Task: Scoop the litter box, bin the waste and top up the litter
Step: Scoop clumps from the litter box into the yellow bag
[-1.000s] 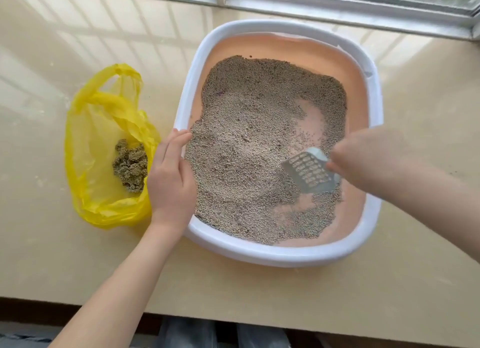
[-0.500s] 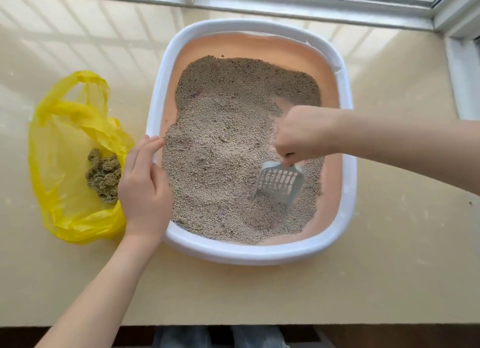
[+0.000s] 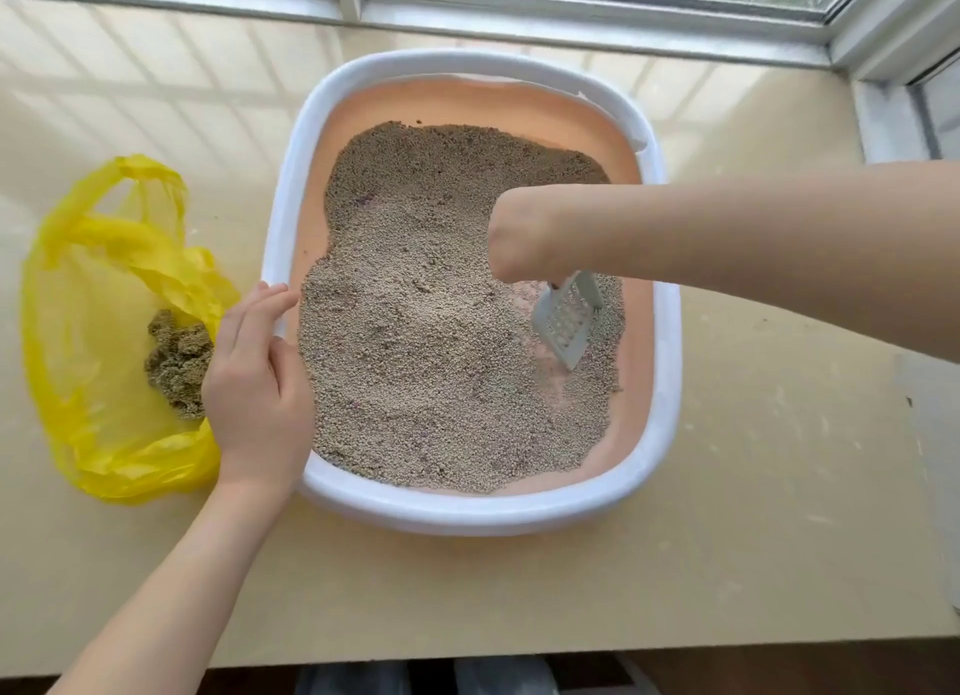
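We have the scoop [image 3: 567, 319] in the right half of the litter box [image 3: 667, 362], its slotted blade angled down with the tip in a patch where the litter [image 3: 415, 341] is scraped thin and the pink floor shows. Its long axis runs from our right hand [image 3: 524, 234] down toward the near right corner. That hand grasps the handle, fingers hidden beneath. Most litter lies left of the blade, so we judge the next sweep goes leftward. Our left hand [image 3: 254, 377] rests on the left rim, fingers straight, steadying the box. Just beyond it lies the yellow bag [image 3: 98, 362], open, holding a clump of waste [image 3: 176, 364]; the left hand is far nearer it.
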Motion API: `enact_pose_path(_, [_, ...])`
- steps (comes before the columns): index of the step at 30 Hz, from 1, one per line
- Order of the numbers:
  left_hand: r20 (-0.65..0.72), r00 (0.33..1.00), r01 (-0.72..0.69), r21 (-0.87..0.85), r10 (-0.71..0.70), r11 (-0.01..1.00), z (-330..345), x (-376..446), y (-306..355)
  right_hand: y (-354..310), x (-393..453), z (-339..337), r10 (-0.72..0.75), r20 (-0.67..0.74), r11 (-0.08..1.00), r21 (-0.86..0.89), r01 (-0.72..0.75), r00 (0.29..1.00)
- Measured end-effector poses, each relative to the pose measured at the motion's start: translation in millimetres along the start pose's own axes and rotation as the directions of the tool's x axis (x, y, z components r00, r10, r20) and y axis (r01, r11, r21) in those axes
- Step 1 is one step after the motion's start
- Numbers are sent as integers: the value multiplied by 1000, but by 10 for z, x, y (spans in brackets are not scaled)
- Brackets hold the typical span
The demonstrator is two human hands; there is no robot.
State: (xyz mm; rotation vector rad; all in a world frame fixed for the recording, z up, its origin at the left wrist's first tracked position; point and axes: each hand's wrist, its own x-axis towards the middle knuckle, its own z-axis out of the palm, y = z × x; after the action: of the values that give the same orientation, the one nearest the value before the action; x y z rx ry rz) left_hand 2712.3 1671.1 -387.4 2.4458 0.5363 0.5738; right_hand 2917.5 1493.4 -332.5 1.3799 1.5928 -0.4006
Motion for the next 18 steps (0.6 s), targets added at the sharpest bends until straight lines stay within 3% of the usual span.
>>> enact_pose_path(4, [-2,1000,-3,4,3,1000,-8,0,4,-211,171,-43,-62,93,973,226,39,994])
enact_pose_path(9, [-2,1000,2,-4,-2,1000,-6,2,-2,-411,117,26,-63,129,845,535,-16,990])
enact_pose_path(14, [-10,1000,5,-8,-5,1000,2,3,-24,-387,-47,165,18,61,562,825,-61,998])
enact_pose_path(18, [-8,1000,4,2,-4,1000,1,-3,-16,-338,-290,293,167,61,658,736,-158,984])
